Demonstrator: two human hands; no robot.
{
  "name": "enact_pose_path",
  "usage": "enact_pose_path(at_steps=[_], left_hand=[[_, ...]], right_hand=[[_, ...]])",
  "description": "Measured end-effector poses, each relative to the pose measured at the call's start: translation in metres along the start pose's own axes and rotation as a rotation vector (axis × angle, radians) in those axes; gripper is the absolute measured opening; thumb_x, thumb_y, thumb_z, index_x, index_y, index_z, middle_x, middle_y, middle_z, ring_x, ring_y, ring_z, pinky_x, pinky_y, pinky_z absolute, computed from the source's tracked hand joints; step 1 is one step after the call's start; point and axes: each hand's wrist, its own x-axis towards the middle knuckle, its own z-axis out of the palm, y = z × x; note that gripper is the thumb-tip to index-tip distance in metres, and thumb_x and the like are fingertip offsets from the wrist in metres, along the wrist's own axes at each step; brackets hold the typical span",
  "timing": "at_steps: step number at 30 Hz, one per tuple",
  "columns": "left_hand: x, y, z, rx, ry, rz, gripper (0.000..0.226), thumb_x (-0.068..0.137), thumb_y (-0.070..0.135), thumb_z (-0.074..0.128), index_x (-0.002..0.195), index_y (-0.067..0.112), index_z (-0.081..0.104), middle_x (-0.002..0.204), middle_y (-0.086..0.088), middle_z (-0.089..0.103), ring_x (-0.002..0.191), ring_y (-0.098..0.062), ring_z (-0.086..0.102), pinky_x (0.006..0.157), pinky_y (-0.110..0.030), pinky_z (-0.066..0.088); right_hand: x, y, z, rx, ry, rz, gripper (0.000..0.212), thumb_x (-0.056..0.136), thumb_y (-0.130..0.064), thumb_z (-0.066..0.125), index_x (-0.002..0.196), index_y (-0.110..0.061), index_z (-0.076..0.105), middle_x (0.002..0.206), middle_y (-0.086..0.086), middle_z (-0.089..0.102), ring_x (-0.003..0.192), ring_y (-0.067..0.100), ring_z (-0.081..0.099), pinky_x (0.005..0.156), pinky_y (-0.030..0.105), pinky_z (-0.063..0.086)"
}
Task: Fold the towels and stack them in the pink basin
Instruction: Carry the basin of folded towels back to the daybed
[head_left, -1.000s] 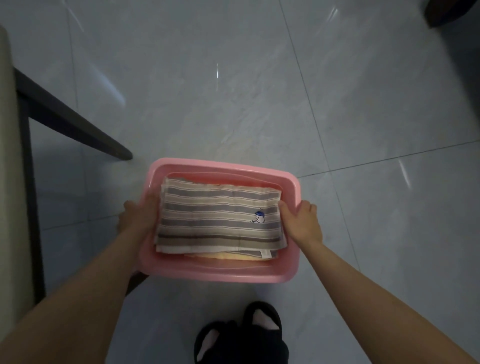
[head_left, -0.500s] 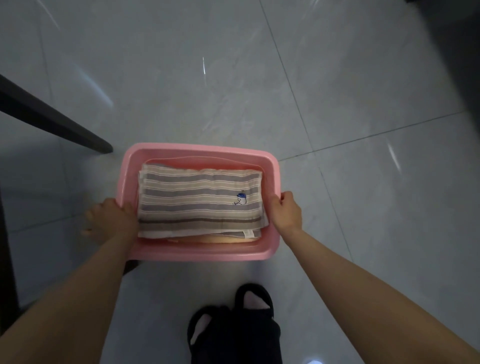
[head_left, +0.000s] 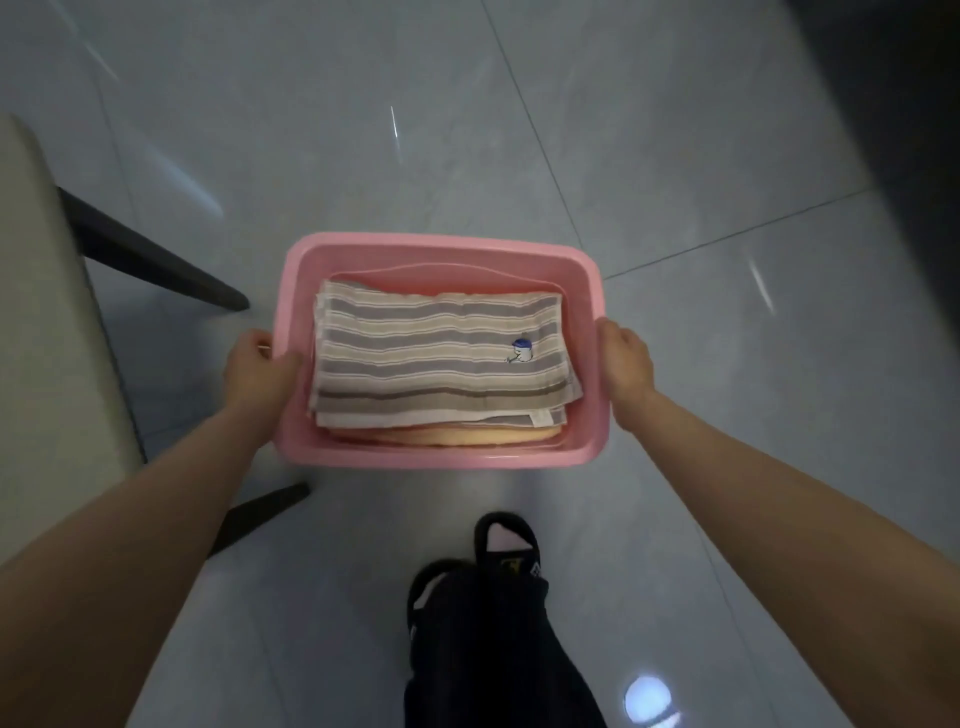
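Pink rectangular plastic basin (head_left: 441, 244) held at short sides. Left hand (head_left: 260, 364) fingers clamped on left rim; right hand (head_left: 626, 364) fingers clamped on right rim. Folded grey-striped towel (head_left: 431, 353) lies inside basin, atop peach towel (head_left: 457, 436).

Glossy pale-grey tiled floor (head_left: 675, 156) fills most of the view, w/ thin grout lines crossing diag. and streaky light glints. Far left: beige padded seat edge (head_left: 47, 322), prob. a chair; two dark slanted legs under it, one (head_left: 156, 265) reaching twd centre, the other (head_left: 260, 514) lower down. Bottom centre: black open-toe slippers (head_left: 501, 530) over pale socks, partly covered by dark trouser fabric (head_left: 483, 649). Round bright light reflection (head_left: 647, 701) on the floor just right of the trousers. Top-right corner dark, blurred.
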Motion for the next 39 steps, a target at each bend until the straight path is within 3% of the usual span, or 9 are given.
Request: enact_pose_path(at_steps=[3,11,17,19,22,25,28,32,39], left_hand=[[-0.044,0.053,-0.029,-0.064,-0.051,0.067,0.019,0.089,0.027,0.054,0.091,0.008,0.051,0.076,-0.003,0.05,0.077,-0.021,0.048,0.071,-0.037,0.042],[-0.218,0.242,-0.114,-0.086,-0.14,0.209,0.036,0.095,0.038,0.045,0.097,0.003,0.054,0.091,-0.013,0.056,0.083,-0.023,0.051,0.073,-0.036,0.04],[-0.341,0.38,-0.11,-0.048,-0.295,0.347,0.038,0.091,0.038,0.05,0.094,0.002,0.059,0.089,-0.012,0.061,0.081,-0.028,0.055,0.073,-0.038,0.045],[-0.374,0.421,-0.093,-0.046,-0.351,0.395,0.036,0.089,0.038,0.052,0.089,0.003,0.06,0.087,-0.013,0.062,0.08,-0.029,0.056,0.073,-0.04,0.047],[-0.427,0.478,-0.055,-0.021,-0.439,0.527,0.037,0.09,0.037,0.052,0.082,0.002,0.058,0.079,-0.013,0.057,0.075,-0.026,0.05,0.061,-0.035,0.04],[-0.493,0.527,-0.008,-0.005,-0.512,0.6,0.033,0.091,0.035,0.052,0.081,0.004,0.058,0.076,-0.014,0.053,0.071,-0.025,0.045,0.057,-0.035,0.036],[-0.543,0.557,0.044,-0.007,-0.555,0.613,0.032,0.089,0.037,0.052,0.078,0.007,0.057,0.077,-0.013,0.054,0.073,-0.026,0.048,0.066,-0.037,0.042],[-0.614,0.599,0.121,-0.009,-0.655,0.562,0.035,0.09,0.038,0.053,0.102,0.005,0.058,0.1,-0.013,0.06,0.09,-0.028,0.055,0.083,-0.041,0.048],[-0.722,0.667,0.233,0.054,-0.748,0.674,0.034,0.087,0.041,0.056,0.092,0.007,0.062,0.101,-0.014,0.065,0.092,-0.031,0.061,0.088,-0.046,0.051]], right_hand=[[-0.034,-0.025,-0.058,0.017,0.038,0.023,0.051,0.086,-0.044,0.034,0.107,-0.006,0.062,0.109,0.015,0.063,0.094,0.032,0.057,0.077,0.036,0.042],[-0.195,-0.089,-0.287,0.171,0.165,0.107,0.041,0.086,-0.041,0.044,0.097,-0.007,0.065,0.1,0.013,0.067,0.092,0.032,0.063,0.08,0.039,0.05],[-0.277,-0.079,-0.459,0.392,0.345,0.173,0.031,0.083,-0.042,0.053,0.084,-0.015,0.068,0.093,0.009,0.07,0.086,0.028,0.066,0.084,0.042,0.055],[-0.293,-0.071,-0.505,0.489,0.394,0.2,0.025,0.082,-0.039,0.055,0.081,-0.017,0.067,0.091,0.009,0.07,0.082,0.025,0.067,0.079,0.04,0.056],[-0.31,-0.054,-0.571,0.598,0.461,0.203,0.023,0.09,-0.03,0.053,0.075,-0.016,0.063,0.081,0.007,0.066,0.071,0.02,0.061,0.064,0.03,0.048],[-0.318,-0.019,-0.642,0.686,0.552,0.22,0.023,0.088,-0.033,0.055,0.08,-0.014,0.066,0.087,0.01,0.069,0.076,0.023,0.063,0.072,0.033,0.051],[-0.31,0.015,-0.704,0.753,0.59,0.235,0.023,0.083,-0.033,0.06,0.085,-0.013,0.069,0.092,0.012,0.072,0.081,0.027,0.066,0.08,0.038,0.053],[-0.302,0.051,-0.796,0.818,0.663,0.226,0.02,0.083,-0.031,0.06,0.09,-0.014,0.067,0.092,0.011,0.07,0.083,0.027,0.066,0.073,0.035,0.054],[-0.288,0.116,-0.918,0.944,0.807,0.267,0.013,0.083,-0.027,0.06,0.077,-0.015,0.062,0.087,0.011,0.066,0.077,0.024,0.061,0.078,0.039,0.052]])
